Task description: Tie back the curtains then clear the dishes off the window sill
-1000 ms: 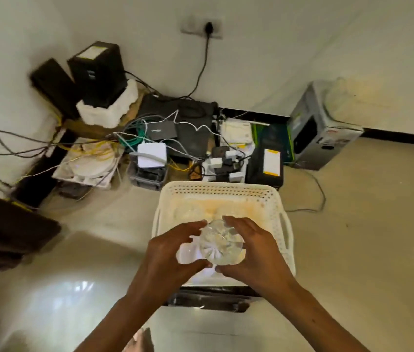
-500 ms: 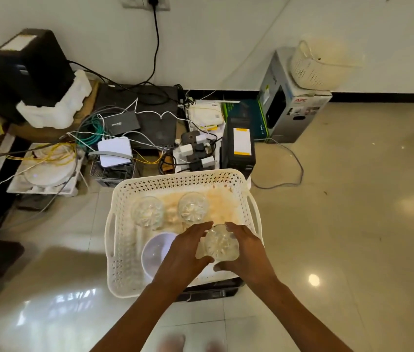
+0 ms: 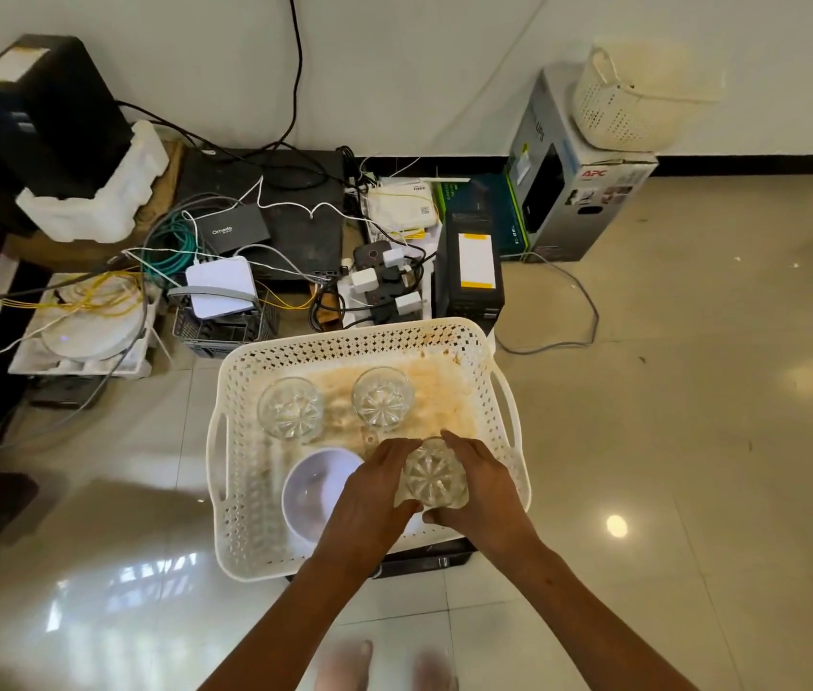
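Observation:
A white perforated basket [image 3: 240,496] stands on a low black stand on the tiled floor. Inside it are two cut-glass tumblers, one at the back left [image 3: 290,407] and one at the back middle [image 3: 382,397], plus a white bowl [image 3: 314,491] near the front. My left hand [image 3: 369,496] and my right hand [image 3: 486,491] together grip a third cut-glass tumbler [image 3: 433,477] low over the basket's front right part. Whether this glass touches the basket floor is unclear.
Routers, power strips, black boxes and tangled cables [image 3: 264,241] crowd the floor behind the basket up to the wall. A cardboard UPS box [image 3: 578,197] with a second white basket [image 3: 628,107] on top stands at the back right. Glossy tiles stretch to the right.
Both hands have lowered the glass into the basket's front right part. The view has tilted down, so the two other glasses and the bowl now show.

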